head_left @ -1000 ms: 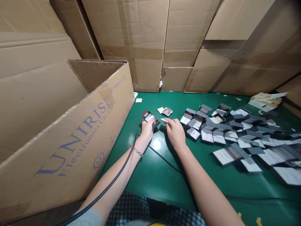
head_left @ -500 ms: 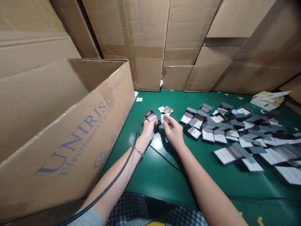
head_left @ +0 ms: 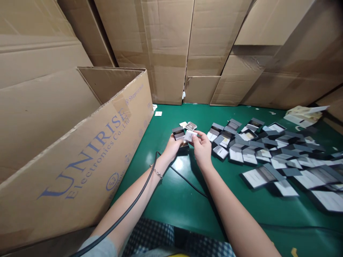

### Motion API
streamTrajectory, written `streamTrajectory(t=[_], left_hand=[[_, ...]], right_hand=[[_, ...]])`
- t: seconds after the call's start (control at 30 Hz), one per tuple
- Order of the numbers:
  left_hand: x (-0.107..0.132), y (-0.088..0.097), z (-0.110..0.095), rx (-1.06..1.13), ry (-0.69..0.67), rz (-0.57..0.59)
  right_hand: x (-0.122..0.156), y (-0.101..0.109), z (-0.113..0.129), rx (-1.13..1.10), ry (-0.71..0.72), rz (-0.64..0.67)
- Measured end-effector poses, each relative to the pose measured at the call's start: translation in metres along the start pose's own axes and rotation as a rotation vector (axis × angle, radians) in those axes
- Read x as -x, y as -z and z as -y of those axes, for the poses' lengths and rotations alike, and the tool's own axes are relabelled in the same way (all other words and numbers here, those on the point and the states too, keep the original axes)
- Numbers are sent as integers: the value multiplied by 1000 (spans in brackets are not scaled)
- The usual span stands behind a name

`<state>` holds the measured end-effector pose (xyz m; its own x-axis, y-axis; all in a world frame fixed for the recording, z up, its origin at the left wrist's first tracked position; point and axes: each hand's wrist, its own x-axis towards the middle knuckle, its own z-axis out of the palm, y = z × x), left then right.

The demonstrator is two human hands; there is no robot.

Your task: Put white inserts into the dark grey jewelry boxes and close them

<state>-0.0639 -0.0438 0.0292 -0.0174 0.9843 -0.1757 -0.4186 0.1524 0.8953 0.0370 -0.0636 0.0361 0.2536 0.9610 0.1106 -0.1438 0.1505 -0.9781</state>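
**"What's moved since the earlier view?"**

"The hands have closed in. The right hand (head_left: 203, 150) has brought a white card (head_left: 190, 135) just beside the small dark box (head_left: 178, 133) in the left hand (head_left: 173, 148)."

**"How are they holding?"**

"The right hand pinches the card between thumb and fingertips. The left hand curls around the box's lower edge."

**"Where's the box?"**

"Near the frame's centre, held above the green desk (head_left: 184, 214)."

**"And around it?"**

"To the right, open dark boxes with white cards (head_left: 268, 153) lie spread out. At left stands a cardboard carton (head_left: 80, 157) printed UNIRISE. A black cable (head_left: 128, 208) runs along the left forearm (head_left: 136, 210)."
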Motion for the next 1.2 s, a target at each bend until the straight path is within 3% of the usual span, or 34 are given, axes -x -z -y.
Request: streamTrajectory(t=[0.2, 0.4, 0.5, 0.67, 0.73, 1.1, 1.2], left_hand=[[5, -3, -1, -31, 77, 61], [4, -2, 1, -34, 87, 81], [3, 0, 2, -63, 86, 81], [-2, 3, 8, -114, 25, 90], [-3, 4, 10, -117, 19, 97], [3, 2, 5, -147, 17, 152], [3, 3, 7, -158, -12, 164]], right_hand=[[-2, 2, 0, 6, -14, -48], [-5, 2, -1, 27, -58, 33], [-2, 1, -2, 88, 26, 66], [9, -1, 2, 277, 317, -53], [11, -1, 1, 342, 381, -46], [6, 5, 1, 647, 537, 107], [6, 5, 0, 773, 487, 99]])
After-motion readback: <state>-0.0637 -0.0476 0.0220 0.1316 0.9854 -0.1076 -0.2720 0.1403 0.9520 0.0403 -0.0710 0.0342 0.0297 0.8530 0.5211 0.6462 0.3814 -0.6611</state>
